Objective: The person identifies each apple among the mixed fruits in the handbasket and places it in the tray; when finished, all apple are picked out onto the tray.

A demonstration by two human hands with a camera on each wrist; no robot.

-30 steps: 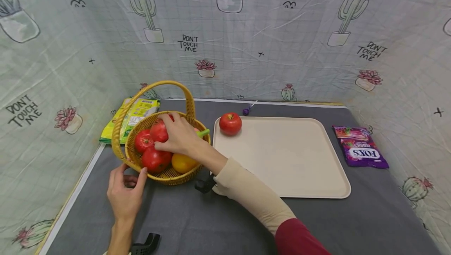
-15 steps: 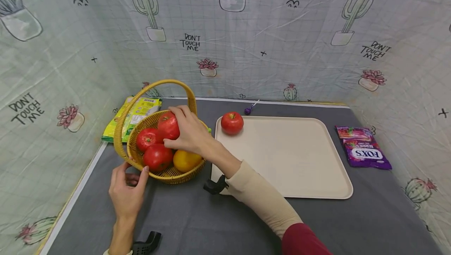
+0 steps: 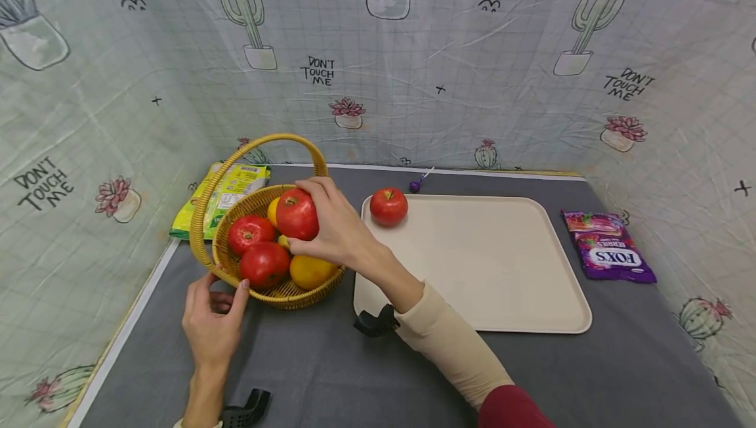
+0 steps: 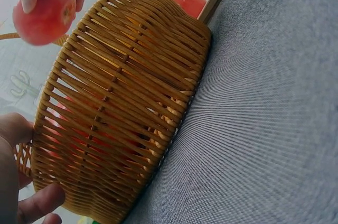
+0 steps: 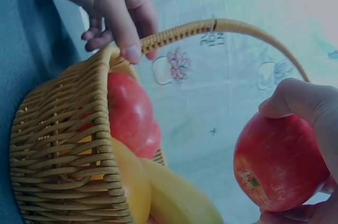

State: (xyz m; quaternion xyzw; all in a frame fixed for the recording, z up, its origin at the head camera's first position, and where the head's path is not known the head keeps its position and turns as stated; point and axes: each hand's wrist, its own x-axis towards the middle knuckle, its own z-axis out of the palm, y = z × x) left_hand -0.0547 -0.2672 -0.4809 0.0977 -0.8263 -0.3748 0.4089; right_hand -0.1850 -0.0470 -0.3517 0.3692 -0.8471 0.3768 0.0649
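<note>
My right hand (image 3: 336,226) grips a red apple (image 3: 297,213) just over the wicker basket (image 3: 298,300). In the right wrist view the apple (image 5: 282,163) hangs apart from the fruit below, thumb on one side and fingers on the other. My left hand (image 3: 211,326) pinches the basket's near left rim, at the foot of the arched handle (image 5: 227,25). Inside the basket lie two red round fruits (image 3: 264,265), an orange-yellow round fruit (image 3: 312,272) and a long yellow fruit (image 5: 182,195), its far part hidden behind my right hand in the head view.
A cream tray (image 3: 472,264) lies to the right, with a red round fruit (image 3: 388,207) at its back left corner. Behind it is a purple lollipop (image 3: 415,186). A purple candy bag (image 3: 611,247) lies far right; a yellow-green packet (image 3: 236,186) sits behind the basket.
My right hand has lifted the apple from among the fruit and drawn it rightward, uncovering yellow fruit beneath. My left hand keeps its place on the basket rim.
</note>
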